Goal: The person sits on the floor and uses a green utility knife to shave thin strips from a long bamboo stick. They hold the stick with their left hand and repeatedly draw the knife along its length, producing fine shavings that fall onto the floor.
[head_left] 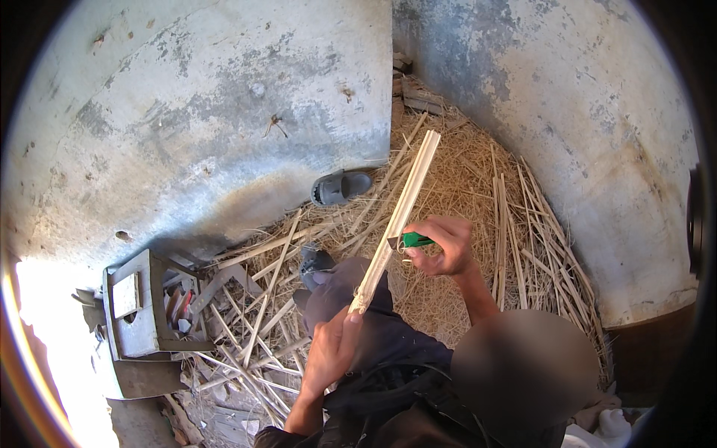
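A long, pale strip of split wood or bamboo [407,198] slants up and away from me, its near end rough and frayed. My left hand [332,349] is closed round that near end, the thumb lying along it. In my right hand [444,245] is a green-handled utility knife [415,240], gripped between bent fingers. Its short dark blade touches or lies right against the strip's right edge, about midway along. Some of the knife's handle is hidden by my fingers.
Straw-like shavings [463,179] cover the floor. Loose strips [515,231] lean along the right wall, and more strips [254,336] lie crossed at left. A grey clog [340,187] lies by the far wall. At left stands a worn box-like stand [146,302] with odds and ends inside.
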`<state>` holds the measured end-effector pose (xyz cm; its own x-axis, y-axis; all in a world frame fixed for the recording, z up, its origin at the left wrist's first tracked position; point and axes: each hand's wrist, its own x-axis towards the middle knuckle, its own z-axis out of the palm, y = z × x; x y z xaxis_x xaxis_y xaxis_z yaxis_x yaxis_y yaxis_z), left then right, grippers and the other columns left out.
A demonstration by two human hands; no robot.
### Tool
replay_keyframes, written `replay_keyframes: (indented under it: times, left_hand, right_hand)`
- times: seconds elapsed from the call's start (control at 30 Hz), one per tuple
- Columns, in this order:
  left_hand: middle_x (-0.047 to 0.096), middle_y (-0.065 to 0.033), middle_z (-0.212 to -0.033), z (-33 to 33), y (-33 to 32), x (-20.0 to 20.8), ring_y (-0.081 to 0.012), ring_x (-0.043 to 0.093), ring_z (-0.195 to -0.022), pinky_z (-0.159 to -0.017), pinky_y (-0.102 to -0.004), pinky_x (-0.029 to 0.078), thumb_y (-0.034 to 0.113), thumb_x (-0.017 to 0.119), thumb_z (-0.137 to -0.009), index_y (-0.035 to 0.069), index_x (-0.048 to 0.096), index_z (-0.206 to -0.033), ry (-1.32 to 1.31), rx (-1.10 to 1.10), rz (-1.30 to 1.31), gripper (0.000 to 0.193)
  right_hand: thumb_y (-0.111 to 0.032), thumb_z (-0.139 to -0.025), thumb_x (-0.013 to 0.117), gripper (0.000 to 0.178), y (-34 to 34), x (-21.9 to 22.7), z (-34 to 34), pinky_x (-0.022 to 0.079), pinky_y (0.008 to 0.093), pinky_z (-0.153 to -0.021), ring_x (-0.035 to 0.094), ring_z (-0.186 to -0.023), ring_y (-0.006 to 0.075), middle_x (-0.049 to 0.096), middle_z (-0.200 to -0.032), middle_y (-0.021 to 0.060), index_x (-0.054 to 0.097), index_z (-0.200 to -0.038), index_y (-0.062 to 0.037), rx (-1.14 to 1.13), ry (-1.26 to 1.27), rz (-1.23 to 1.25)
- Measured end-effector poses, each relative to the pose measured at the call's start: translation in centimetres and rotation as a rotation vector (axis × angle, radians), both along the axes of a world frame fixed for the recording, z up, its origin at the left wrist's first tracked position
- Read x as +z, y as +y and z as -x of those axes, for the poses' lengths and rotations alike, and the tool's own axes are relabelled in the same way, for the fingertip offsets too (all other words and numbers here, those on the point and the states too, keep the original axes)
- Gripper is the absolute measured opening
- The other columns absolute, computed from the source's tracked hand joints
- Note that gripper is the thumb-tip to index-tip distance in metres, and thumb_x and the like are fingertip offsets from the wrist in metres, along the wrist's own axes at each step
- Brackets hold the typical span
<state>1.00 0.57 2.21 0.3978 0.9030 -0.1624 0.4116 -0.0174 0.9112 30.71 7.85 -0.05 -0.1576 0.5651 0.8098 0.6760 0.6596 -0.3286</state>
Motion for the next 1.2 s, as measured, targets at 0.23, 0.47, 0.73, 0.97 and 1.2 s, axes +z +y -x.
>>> replay_keyframes:
  times: [0.23, 0.47, 0.73, 0.97, 1.2]
  left_hand:
    - [0.057, -0.0215, -0.068, 0.0, -0.4, 0.0, -0.0371, 0.054, -0.059, -0.064, -0.0454, 0.046, 0.025, 0.049, -0.115, -0.001, 0.066, -0.114, 0.001, 0.016, 0.015, 0.031]
    - [0.058, -0.0224, -0.07, 0.5, -0.9, -0.2, -0.036, 0.05, -0.061, -0.065, -0.0452, 0.046, 0.024, 0.049, -0.115, -0.002, 0.063, -0.104, 0.029, 0.023, 0.04, 0.031]
    - [0.051, -0.004, -0.064, 1.3, -1.9, -1.3, -0.0154, 0.052, -0.059, -0.06, -0.0354, 0.043, 0.035, 0.041, -0.119, 0.001, 0.06, -0.091, 0.055, -0.004, -0.025, 0.048]
    - [0.052, -0.0026, -0.066, 1.6, -2.4, -1.7, -0.0133, 0.051, -0.06, -0.059, -0.0342, 0.043, 0.036, 0.042, -0.12, 0.001, 0.06, -0.091, 0.078, 0.027, 0.054, 0.048]
    - [0.053, -0.0031, -0.065, 1.8, -2.2, -2.0, -0.0129, 0.052, -0.06, -0.059, -0.0344, 0.044, 0.035, 0.043, -0.119, 0.001, 0.061, -0.092, 0.07, 0.034, 0.019, 0.047]
  right_hand:
    - [-0.039, -0.094, 0.073, 0.034, 0.7, -0.6, -0.5, 0.05, 0.0328, -0.048, 0.065, -0.053, 0.0182, 0.069, -0.068, 0.0048, 0.078, -0.093, -0.0052, -0.031, 0.017, -0.062]
    - [-0.034, -0.091, 0.077, 0.027, 1.0, -0.9, -1.4, 0.054, 0.0323, -0.051, 0.07, -0.057, 0.0184, 0.072, -0.072, 0.0048, 0.079, -0.094, -0.0071, -0.048, 0.03, -0.027]
    - [-0.033, -0.092, 0.079, 0.03, 2.6, -3.5, -4.1, 0.063, 0.0327, -0.061, 0.079, -0.07, 0.0226, 0.079, -0.082, 0.0111, 0.08, -0.098, -0.0037, -0.109, 0.165, 0.046]
    - [-0.031, -0.092, 0.08, 0.033, 2.3, -3.1, -4.9, 0.066, 0.0349, -0.065, 0.081, -0.076, 0.0246, 0.081, -0.089, 0.0136, 0.08, -0.102, 0.0002, -0.132, 0.119, 0.088]
    - [-0.032, -0.096, 0.075, 0.035, 2.4, -2.8, -3.1, 0.051, 0.032, -0.056, 0.064, -0.063, 0.0154, 0.074, -0.08, 0.0105, 0.078, -0.1, 0.0022, -0.109, 0.258, 0.128]
